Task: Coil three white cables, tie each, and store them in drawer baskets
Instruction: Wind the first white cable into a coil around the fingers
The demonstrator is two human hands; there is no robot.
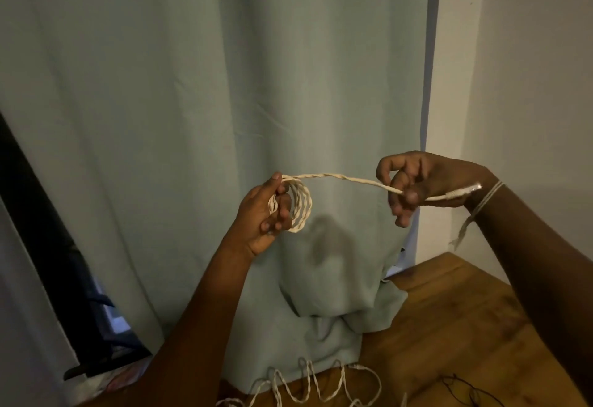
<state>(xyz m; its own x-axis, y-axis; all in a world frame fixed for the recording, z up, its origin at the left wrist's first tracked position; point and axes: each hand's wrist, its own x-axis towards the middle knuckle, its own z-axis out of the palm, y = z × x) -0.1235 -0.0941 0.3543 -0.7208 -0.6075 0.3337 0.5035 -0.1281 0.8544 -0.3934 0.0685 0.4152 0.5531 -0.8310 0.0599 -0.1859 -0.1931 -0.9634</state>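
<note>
White cable [340,178] stretched between hands, coil [296,206] in left

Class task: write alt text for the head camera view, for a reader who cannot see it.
Two bare hands coil a white twisted cable before a pale green curtain: the left hand holds several finished loops, the right hand pinches the stretched tail near its plug. More loose white cable lies on the wooden floor below.

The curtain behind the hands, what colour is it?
Pale blue-green curtain, plain, seen in the head view.
</note>
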